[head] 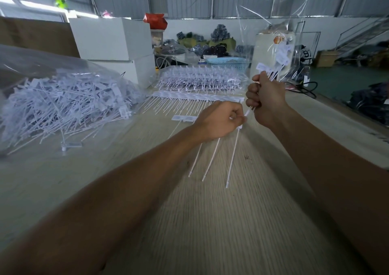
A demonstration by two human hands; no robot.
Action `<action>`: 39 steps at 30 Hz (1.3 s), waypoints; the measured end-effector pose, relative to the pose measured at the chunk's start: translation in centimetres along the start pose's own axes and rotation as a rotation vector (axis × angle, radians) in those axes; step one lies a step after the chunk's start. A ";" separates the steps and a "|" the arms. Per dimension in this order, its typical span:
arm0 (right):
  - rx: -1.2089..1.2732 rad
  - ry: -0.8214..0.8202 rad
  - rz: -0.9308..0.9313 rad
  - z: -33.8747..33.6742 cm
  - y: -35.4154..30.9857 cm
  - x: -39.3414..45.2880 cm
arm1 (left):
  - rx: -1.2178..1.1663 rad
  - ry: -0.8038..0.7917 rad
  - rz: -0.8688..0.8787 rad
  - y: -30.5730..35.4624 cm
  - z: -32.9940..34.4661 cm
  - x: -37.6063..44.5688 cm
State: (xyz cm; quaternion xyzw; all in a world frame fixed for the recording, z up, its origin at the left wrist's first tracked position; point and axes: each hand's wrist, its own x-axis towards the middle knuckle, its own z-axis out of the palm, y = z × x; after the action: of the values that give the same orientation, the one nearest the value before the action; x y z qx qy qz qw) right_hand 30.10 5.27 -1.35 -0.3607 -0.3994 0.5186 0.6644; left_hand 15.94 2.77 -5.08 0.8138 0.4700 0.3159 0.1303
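Head view: the left hand (219,123) is closed, pinching three white ties (212,159) near their heads, and their tails slant down below it over the table (210,222). The right hand (266,100), just beside and above, is fisted round the neck of a clear bag (294,32) with more inside. Judged light, thin, springy and slick, the ties are best gripped bundled near the heads. The bag film looks limp.
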 end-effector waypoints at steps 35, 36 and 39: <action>0.228 -0.222 0.182 0.1 -0.2 -0.2 | 0.018 0.122 0.081 -1.0 -1.0 0.7; 0.142 -0.184 0.142 -0.2 -0.3 0.0 | -0.042 0.109 0.080 -0.9 -1.0 0.7; -0.198 -0.134 0.059 -0.6 0.1 0.1 | -0.147 0.176 0.070 -1.4 -1.4 0.9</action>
State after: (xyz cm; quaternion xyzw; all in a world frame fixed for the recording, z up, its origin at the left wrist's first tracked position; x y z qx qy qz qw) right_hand 30.67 5.31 -1.66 -0.4006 -0.4814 0.5191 0.5817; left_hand 14.41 4.10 -4.35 0.7873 0.4264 0.4239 0.1366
